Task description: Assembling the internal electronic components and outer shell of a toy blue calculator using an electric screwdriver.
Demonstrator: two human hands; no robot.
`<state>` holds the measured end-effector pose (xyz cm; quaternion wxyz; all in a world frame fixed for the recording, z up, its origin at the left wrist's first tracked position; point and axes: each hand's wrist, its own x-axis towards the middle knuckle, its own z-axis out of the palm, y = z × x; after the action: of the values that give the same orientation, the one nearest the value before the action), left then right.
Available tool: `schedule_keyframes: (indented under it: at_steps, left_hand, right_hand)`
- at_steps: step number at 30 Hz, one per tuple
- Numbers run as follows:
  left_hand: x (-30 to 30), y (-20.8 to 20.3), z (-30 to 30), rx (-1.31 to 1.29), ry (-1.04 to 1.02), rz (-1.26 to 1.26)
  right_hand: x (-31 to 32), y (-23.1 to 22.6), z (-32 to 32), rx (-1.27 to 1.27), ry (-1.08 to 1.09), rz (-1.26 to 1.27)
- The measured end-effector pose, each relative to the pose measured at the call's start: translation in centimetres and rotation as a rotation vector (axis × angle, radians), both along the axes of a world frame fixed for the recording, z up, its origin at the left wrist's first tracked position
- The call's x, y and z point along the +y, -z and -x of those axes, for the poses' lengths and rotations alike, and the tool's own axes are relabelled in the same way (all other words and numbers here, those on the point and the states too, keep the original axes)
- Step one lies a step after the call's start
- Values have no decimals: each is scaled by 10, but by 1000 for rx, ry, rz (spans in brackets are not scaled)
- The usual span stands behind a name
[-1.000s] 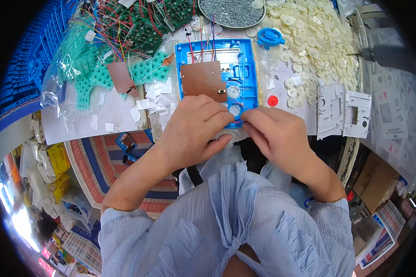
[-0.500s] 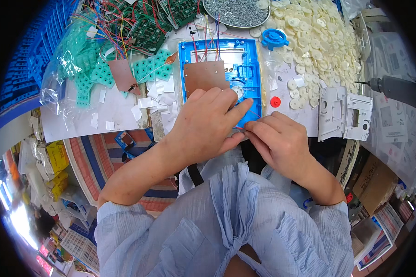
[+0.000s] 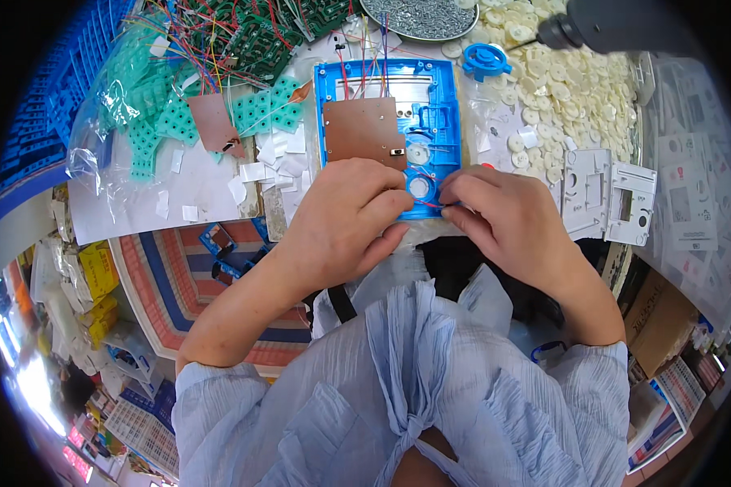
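In front of me lies a blue plastic case [image 3: 452, 105], its inside facing up. A brown circuit board [image 3: 357, 122] with a small slide switch covers its left part. My left hand [image 3: 333, 215] is curled over the near left corner, fingers at the board's lower edge, thumb outside the case. At the near right corner my right hand [image 3: 508, 219] pinches a thin red wire [image 3: 428, 204] between thumb and fingers. The wire runs past a round white part [image 3: 419, 188] inside the case. The left fingertips are partly hidden.
Cream plastic discs [image 3: 577, 89] are heaped at the right, beside a screw tray [image 3: 422, 20] and a blue ring part [image 3: 486, 62]. A dark power screwdriver [image 3: 577, 31] hangs above them. White panels [image 3: 605, 195] lie right; green rubber pads [image 3: 146, 134] and wired circuit boards [image 3: 252, 40] left.
My left hand has drawn back left, uncovering the switch and the round white part. My right hand has shifted slightly right, over the red disc. The screwdriver has swung from the right to the far side.
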<state>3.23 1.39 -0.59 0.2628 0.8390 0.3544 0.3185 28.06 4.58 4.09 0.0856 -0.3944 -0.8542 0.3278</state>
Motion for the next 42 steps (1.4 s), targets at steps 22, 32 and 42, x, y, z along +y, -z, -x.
schedule_keyframes:
  at_steps: [22,32,42]
  left_hand:
    - [-6,7,-6,101,10,-113]
    - [-10,3,-13,343,88,-199]
    - [-12,1,-18,408,95,-228]
  right_hand:
    - [1,49,-20,304,-77,-297]
    - [-2,46,-28,349,42,-105]
    - [2,26,-15,208,98,15]
